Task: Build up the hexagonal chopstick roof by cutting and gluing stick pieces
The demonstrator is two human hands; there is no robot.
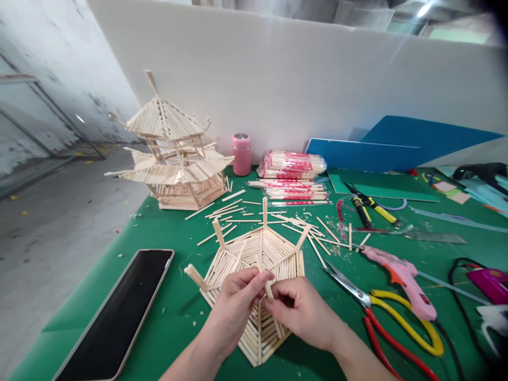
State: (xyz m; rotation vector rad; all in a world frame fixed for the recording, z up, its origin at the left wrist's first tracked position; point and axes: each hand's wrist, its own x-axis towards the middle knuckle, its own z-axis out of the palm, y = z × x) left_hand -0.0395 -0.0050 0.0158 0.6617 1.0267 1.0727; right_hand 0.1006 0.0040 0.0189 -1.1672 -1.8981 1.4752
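Note:
A flat hexagonal roof panel (254, 254) built from wooden sticks lies on the green table (166, 317) in front of me. My left hand (234, 304) and my right hand (299, 312) rest on its near half, both pinching a short wooden stick (265, 275) that stands at the panel's centre. Short posts stick up from the panel's corners. A finished stick pagoda (174, 153) stands at the back left. Loose cut sticks (238, 211) are scattered between the pagoda and the panel.
A black phone (119, 312) lies at the left. To the right are scissors with red and yellow handles (392, 323), a pink glue gun (405, 278) and yellow pliers (369, 206). Wrapped chopstick packs (291, 172), a pink cup (242, 153) and blue sheets (397, 145) sit by the white wall.

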